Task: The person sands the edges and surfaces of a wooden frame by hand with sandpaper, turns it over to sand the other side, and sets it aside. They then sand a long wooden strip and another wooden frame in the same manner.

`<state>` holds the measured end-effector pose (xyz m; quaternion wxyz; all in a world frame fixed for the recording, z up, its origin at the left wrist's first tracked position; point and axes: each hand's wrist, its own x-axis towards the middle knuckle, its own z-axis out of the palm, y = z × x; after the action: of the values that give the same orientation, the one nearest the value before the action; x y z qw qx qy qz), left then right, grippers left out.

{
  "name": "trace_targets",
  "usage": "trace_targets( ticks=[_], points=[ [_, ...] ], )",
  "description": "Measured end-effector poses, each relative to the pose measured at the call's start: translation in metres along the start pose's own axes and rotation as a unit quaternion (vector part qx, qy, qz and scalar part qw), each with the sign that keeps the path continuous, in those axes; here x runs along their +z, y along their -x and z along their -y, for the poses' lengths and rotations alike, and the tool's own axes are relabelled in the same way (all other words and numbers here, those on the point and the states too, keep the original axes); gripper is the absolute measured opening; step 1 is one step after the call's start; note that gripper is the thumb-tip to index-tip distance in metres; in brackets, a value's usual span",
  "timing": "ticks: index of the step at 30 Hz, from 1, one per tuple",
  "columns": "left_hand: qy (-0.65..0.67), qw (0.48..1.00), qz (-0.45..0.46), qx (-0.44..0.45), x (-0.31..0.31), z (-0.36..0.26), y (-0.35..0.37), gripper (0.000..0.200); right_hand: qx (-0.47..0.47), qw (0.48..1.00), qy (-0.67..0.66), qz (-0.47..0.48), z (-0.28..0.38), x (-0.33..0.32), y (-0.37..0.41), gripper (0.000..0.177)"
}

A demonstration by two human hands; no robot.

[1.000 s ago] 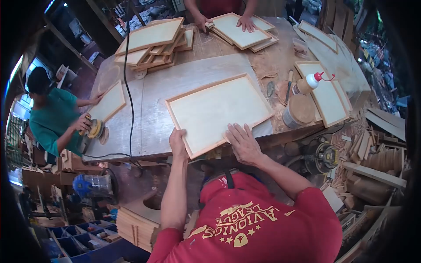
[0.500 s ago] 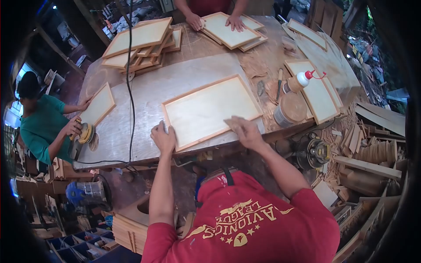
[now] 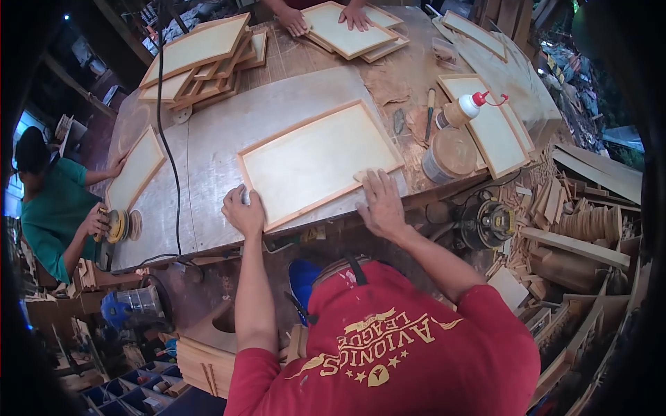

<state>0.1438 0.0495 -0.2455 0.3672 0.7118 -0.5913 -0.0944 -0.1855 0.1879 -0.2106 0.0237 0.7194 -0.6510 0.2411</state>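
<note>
A shallow wooden frame with a pale panel [image 3: 316, 163] lies on the metal-topped table. At its lower left corner my left hand [image 3: 244, 211] grips the rim, thumb and fingers around the corner. My right hand [image 3: 381, 204] is at the lower right edge, its fingers pressing a small tan piece [image 3: 361, 175], perhaps sandpaper, onto the rim. Right of the frame stand a brown-lidded jar [image 3: 449, 155] and a glue bottle with a red tip [image 3: 461, 109]. A brush-like tool [image 3: 430, 105] lies beside them.
Stacked framed panels [image 3: 201, 48] stand at the back left. A co-worker at left holds a sander [image 3: 119, 225] near a panel [image 3: 137, 168]. Another person's hands rest on panels [image 3: 347, 31] at the back. A black cable [image 3: 164, 132] crosses the table. More panels [image 3: 485, 128] lie right.
The view has shifted, so the table contents appear further left. My right hand has turned and flattened along the frame's right edge, with the tan piece lying flatter under its fingers.
</note>
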Motion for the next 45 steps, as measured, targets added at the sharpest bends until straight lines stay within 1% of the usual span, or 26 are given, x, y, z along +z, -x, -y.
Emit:
trace_targets(
  ticks=[2, 4, 6, 9, 10, 13, 14, 15, 18, 19, 21, 22, 24, 26, 28, 29, 30, 33, 35, 36, 37, 38, 39, 40, 42, 45],
  points=[
    [-0.015, 1.000, -0.012, 0.005, 0.005, -0.002, -0.001, 0.037, 0.038, 0.999, -0.012, -0.005, 0.026, 0.007, -0.005, 0.074],
    [-0.030, 0.999, -0.009, 0.007, 0.002, -0.001, -0.002, 0.035, 0.027, 0.990, -0.125, 0.059, 0.068, 0.011, -0.009, 0.083],
    [-0.032, 0.999, 0.004, -0.007, 0.000, -0.006, 0.000, 0.035, -0.066, 0.978, -0.172, 0.097, 0.111, 0.029, -0.008, 0.088],
    [-0.020, 1.000, 0.009, -0.003, -0.002, -0.005, -0.001, 0.034, -0.144, 0.967, -0.157, 0.142, 0.122, 0.040, -0.013, 0.093],
    [-0.013, 1.000, 0.002, 0.011, -0.003, -0.003, -0.003, 0.034, -0.127, 0.961, -0.161, 0.183, 0.106, 0.029, -0.019, 0.093],
    [-0.010, 1.000, -0.001, 0.024, -0.001, 0.004, 0.001, 0.033, 0.021, 0.978, -0.097, 0.183, 0.041, -0.012, -0.022, 0.086],
    [-0.017, 1.000, 0.000, 0.016, -0.003, -0.002, 0.001, 0.033, -0.005, 0.984, -0.077, 0.158, 0.013, -0.020, -0.020, 0.084],
    [-0.020, 1.000, -0.004, 0.012, -0.003, -0.006, 0.000, 0.033, -0.018, 0.989, -0.003, 0.146, -0.006, -0.013, -0.018, 0.087],
    [-0.027, 1.000, -0.009, 0.010, 0.001, -0.006, -0.001, 0.034, 0.054, 0.986, -0.047, 0.149, 0.057, 0.002, -0.021, 0.095],
    [-0.030, 0.999, -0.005, 0.008, 0.000, -0.006, -0.001, 0.034, 0.022, 0.980, -0.093, 0.174, 0.090, 0.012, -0.018, 0.102],
    [-0.018, 1.000, 0.001, 0.006, -0.002, -0.008, -0.002, 0.034, -0.087, 0.975, -0.118, 0.168, 0.144, 0.044, -0.010, 0.098],
    [-0.013, 1.000, 0.004, 0.004, -0.003, -0.009, 0.000, 0.034, -0.114, 0.958, -0.102, 0.242, 0.164, 0.032, -0.023, 0.095],
    [-0.011, 0.999, -0.003, 0.036, -0.001, -0.005, -0.001, 0.033, -0.137, 0.955, -0.138, 0.223, 0.152, 0.044, -0.022, 0.094],
    [-0.019, 0.998, -0.015, 0.054, 0.004, 0.008, 0.002, 0.033, -0.015, 0.962, -0.126, 0.243, 0.122, 0.016, -0.026, 0.093],
    [-0.011, 0.998, -0.021, 0.051, 0.007, 0.012, 0.001, 0.033, 0.077, 0.964, -0.093, 0.235, 0.063, -0.005, -0.026, 0.092],
    [-0.004, 0.998, -0.029, 0.052, 0.004, 0.006, 0.002, 0.032, 0.029, 0.983, -0.029, 0.178, 0.022, 0.002, -0.018, 0.090],
    [0.005, 0.998, -0.032, 0.052, 0.006, 0.007, 0.002, 0.033, 0.024, 0.987, -0.030, 0.157, -0.008, 0.004, -0.016, 0.088],
    [-0.012, 1.000, -0.022, 0.018, 0.006, -0.004, 0.003, 0.034, 0.066, 0.991, 0.059, 0.103, 0.010, 0.023, -0.015, 0.090],
    [-0.010, 1.000, -0.026, 0.013, 0.006, -0.010, -0.002, 0.034, 0.004, 0.985, -0.090, 0.150, 0.083, 0.030, -0.016, 0.100],
    [-0.012, 0.999, -0.030, 0.020, 0.004, -0.008, -0.001, 0.033, -0.018, 0.970, -0.117, 0.214, 0.127, 0.019, -0.027, 0.103],
    [-0.012, 0.999, -0.031, 0.027, 0.003, -0.006, 0.002, 0.033, -0.082, 0.971, -0.129, 0.186, 0.149, 0.046, -0.016, 0.101],
    [-0.015, 0.999, -0.032, 0.027, 0.004, -0.004, 0.005, 0.032, -0.113, 0.964, -0.106, 0.216, 0.167, 0.052, -0.018, 0.096],
    [-0.011, 0.999, -0.036, 0.033, 0.003, -0.002, 0.004, 0.031, -0.136, 0.959, -0.081, 0.234, 0.175, 0.042, -0.026, 0.090],
    [-0.001, 0.998, -0.039, 0.044, 0.004, -0.002, 0.001, 0.030, -0.176, 0.958, -0.086, 0.209, 0.162, 0.045, -0.025, 0.085],
    [0.003, 0.997, -0.051, 0.050, 0.009, 0.003, 0.000, 0.028, -0.185, 0.958, -0.093, 0.197, 0.128, 0.036, -0.023, 0.073],
    [-0.008, 0.998, -0.035, 0.041, 0.002, -0.003, -0.001, 0.028, -0.131, 0.971, -0.109, 0.167, 0.071, 0.000, -0.023, 0.052]
  ],
)
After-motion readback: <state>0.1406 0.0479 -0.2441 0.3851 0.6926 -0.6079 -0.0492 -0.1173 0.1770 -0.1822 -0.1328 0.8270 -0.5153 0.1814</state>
